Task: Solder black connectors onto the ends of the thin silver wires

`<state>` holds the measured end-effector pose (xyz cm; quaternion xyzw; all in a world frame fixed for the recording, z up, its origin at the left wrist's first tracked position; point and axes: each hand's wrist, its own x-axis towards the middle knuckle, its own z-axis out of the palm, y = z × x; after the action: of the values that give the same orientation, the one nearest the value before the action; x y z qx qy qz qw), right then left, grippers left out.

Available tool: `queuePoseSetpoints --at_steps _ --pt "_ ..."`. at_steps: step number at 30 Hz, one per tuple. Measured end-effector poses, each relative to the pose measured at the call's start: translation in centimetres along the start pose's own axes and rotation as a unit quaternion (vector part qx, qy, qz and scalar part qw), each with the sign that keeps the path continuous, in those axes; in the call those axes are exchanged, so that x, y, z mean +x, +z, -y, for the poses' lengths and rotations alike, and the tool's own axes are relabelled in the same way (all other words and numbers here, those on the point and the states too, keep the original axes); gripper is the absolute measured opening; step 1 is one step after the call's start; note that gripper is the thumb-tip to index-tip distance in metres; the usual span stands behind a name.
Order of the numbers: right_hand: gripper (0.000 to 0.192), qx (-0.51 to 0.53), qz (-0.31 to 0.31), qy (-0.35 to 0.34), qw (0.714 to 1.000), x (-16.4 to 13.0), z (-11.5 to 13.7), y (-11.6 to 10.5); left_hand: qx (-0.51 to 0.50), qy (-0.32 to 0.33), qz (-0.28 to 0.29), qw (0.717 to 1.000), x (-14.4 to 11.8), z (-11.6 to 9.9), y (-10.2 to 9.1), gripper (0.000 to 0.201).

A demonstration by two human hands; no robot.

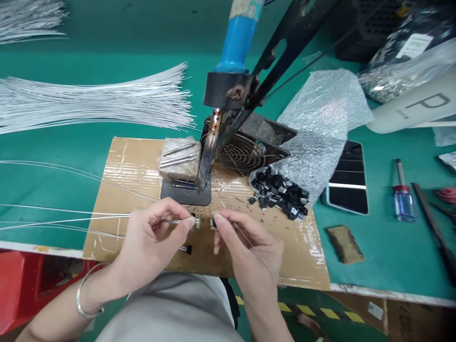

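Observation:
My left hand (151, 242) pinches a thin cable, at whose tip a small metallic connector (197, 223) sticks out past the fingers. Facing it across a narrow gap is a small black connector shell (213, 223), held between the thumb and fingers of my right hand (251, 242). A thin solder wire (254, 249) also runs through my right hand. Below my left fingers lies another cable end with a black connector (188, 249). Just above the hands, a clamped soldering iron (213, 137) with a blue handle points down at a dark metal plate (185, 195).
A cardboard sheet (299, 256) covers the work area. A block with metal rods (180, 166), a fan (242, 152) and a pile of black connector shells (280, 192) surround the iron. Bubble wrap (320, 114), a phone (349, 178) and a screwdriver (402, 194) are right; white cables (96, 102) left.

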<state>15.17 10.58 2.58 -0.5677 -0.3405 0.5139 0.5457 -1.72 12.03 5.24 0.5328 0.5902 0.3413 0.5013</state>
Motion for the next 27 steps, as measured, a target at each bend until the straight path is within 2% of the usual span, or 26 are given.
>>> queuePoseSetpoints --at_steps 6,27 --pt "0.005 0.035 0.025 0.004 0.999 -0.2 -0.5 1.1 -0.059 -0.013 0.049 0.997 0.3 -0.4 -0.2 0.013" --pt "0.007 0.012 0.017 -0.002 1.0 -0.3 -0.8 1.3 -0.084 -0.026 0.047 0.995 1.0 -1.3 0.0 0.011"
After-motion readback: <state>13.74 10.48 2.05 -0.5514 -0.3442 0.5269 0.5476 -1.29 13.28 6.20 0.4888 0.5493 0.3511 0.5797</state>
